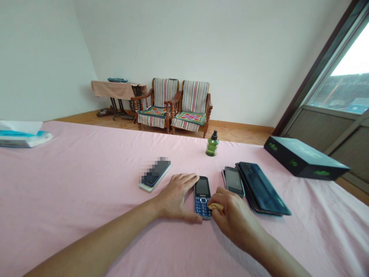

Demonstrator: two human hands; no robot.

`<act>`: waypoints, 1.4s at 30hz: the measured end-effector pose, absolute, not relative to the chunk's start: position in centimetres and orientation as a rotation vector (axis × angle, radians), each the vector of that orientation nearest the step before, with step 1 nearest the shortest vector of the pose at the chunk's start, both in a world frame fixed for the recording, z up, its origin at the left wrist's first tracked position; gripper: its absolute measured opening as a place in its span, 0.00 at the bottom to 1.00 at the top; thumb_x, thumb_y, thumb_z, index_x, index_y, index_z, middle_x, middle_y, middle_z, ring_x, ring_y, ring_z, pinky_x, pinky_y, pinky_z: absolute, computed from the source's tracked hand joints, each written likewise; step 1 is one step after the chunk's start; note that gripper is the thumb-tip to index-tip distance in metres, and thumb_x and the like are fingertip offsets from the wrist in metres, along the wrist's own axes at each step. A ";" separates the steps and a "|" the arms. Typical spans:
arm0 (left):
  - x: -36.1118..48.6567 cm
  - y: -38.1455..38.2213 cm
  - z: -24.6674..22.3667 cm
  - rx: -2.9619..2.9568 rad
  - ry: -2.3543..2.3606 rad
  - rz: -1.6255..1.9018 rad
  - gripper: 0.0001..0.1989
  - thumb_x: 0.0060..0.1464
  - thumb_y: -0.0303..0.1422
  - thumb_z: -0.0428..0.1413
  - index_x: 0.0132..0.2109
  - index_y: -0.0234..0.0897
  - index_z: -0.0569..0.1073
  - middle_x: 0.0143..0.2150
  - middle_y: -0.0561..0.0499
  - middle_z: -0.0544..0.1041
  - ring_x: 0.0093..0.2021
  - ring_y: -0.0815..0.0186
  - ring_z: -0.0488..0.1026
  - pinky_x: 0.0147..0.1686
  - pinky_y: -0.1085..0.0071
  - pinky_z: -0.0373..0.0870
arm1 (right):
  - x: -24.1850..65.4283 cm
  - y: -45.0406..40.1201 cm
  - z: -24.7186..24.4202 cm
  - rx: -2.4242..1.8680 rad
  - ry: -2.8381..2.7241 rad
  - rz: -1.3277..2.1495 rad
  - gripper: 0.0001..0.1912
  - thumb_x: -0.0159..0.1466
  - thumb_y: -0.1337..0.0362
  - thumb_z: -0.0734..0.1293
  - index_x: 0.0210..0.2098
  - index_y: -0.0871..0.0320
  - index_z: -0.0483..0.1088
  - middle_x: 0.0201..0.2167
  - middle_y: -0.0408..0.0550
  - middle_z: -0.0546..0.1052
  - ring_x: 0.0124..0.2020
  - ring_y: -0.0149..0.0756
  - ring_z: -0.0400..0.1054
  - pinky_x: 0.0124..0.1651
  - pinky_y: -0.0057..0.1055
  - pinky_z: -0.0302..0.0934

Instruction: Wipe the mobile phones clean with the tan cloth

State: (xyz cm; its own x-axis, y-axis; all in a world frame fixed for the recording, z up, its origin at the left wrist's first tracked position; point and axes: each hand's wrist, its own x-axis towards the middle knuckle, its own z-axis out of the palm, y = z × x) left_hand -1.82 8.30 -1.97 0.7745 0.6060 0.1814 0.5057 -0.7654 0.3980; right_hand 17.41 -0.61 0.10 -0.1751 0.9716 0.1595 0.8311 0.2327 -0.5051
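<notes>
A blue keypad phone lies face up on the pink cloth, its screen end away from me. My left hand is around its left side, fingers at the top corner and thumb by the bottom edge. Pinched in my right hand is a small yellowish cloth, which touches the right side of the keypad. Right of the phone lie a grey phone and a stack of large dark blue phones. On the left, another dark phone rests on a white one, partly pixelated.
A green bottle with a black cap stands beyond the phones. At the right is a black box; a tissue pack lies at the far left. Two wooden chairs and a side table stand by the wall.
</notes>
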 end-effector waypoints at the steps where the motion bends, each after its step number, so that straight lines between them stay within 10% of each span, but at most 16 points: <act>1: -1.8 8.3 -2.0 2.641 0.854 0.433 0.54 0.38 0.58 0.63 0.66 0.33 0.58 0.67 0.37 0.59 0.65 0.46 0.56 0.63 0.51 0.51 | 17.1 -0.6 -0.1 -1.615 -2.080 0.422 0.13 0.54 0.78 0.59 0.24 0.59 0.71 0.27 0.44 0.69 0.30 0.32 0.65 0.33 0.28 0.51; 42: -1.6 8.0 -1.4 2.598 0.863 0.451 0.54 0.36 0.57 0.64 0.65 0.33 0.59 0.66 0.37 0.60 0.64 0.44 0.57 0.62 0.50 0.53 | 17.4 -0.7 -0.4 -1.649 -1.989 0.402 0.13 0.52 0.79 0.60 0.26 0.60 0.73 0.27 0.45 0.70 0.30 0.34 0.66 0.34 0.28 0.52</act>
